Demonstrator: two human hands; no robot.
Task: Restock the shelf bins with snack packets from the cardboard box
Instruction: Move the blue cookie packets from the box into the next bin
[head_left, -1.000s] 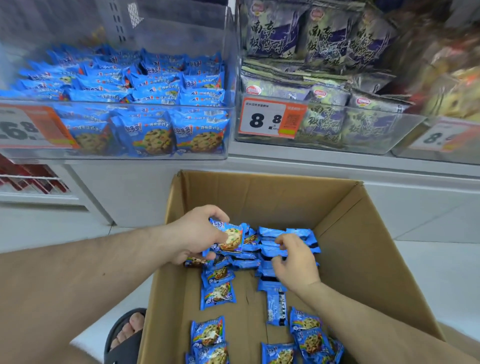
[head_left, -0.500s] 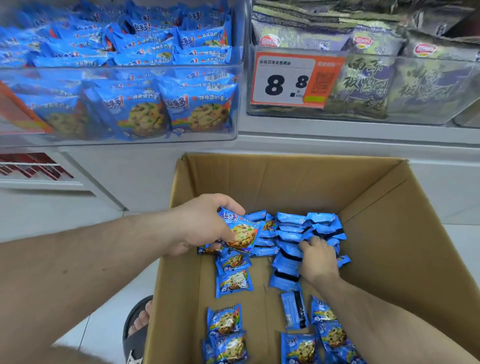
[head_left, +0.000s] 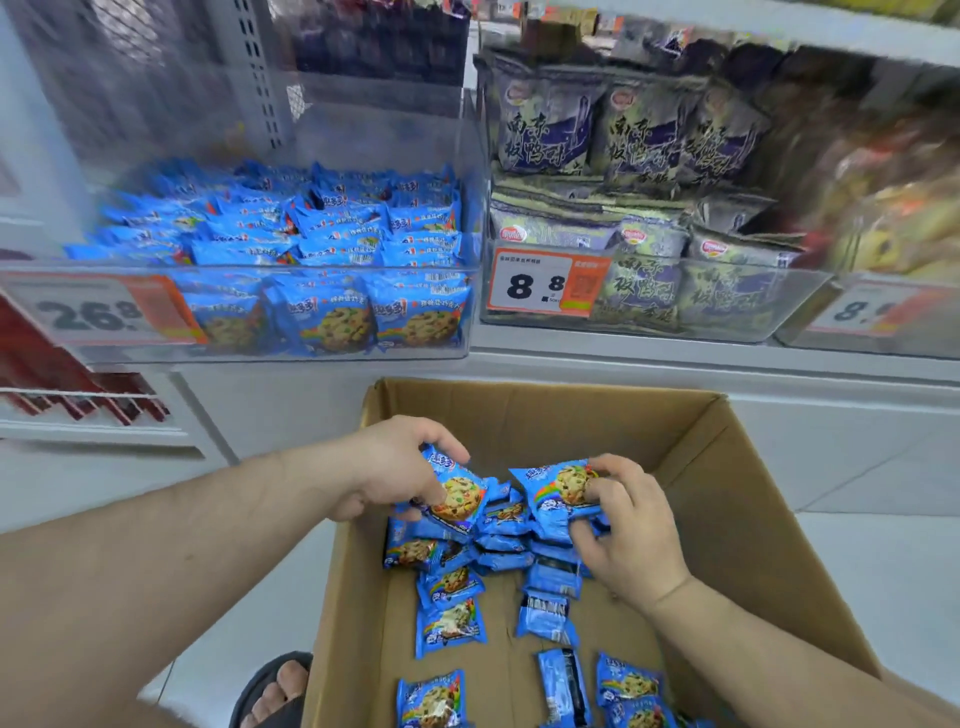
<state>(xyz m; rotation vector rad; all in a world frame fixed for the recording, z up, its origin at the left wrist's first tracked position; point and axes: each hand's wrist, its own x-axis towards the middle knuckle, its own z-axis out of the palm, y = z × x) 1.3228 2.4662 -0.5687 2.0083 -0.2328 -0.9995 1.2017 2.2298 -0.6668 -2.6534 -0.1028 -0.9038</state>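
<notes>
An open cardboard box (head_left: 737, 483) stands on the floor below the shelf, with several blue cookie packets (head_left: 452, 626) loose on its bottom. My left hand (head_left: 395, 467) grips one blue cookie packet (head_left: 460, 496) above the pile. My right hand (head_left: 631, 535) holds a small bunch of blue cookie packets (head_left: 558, 491), lifted off the heap. Above left, a clear shelf bin (head_left: 249, 353) is packed with the same blue packets (head_left: 322, 228).
A second clear bin (head_left: 789, 306) to the right holds purple-green snack bags (head_left: 644, 140), with an orange 8.8 price tag (head_left: 545, 285). A 26.8 tag (head_left: 98, 312) fronts the blue bin. My sandalled foot (head_left: 280, 686) rests left of the box. Red items (head_left: 62, 384) sit on a lower left shelf.
My right hand went from rummaging flat in the pile to lifting packets up. The left hand keeps its packet. The camera tilted up, showing more of the shelf.
</notes>
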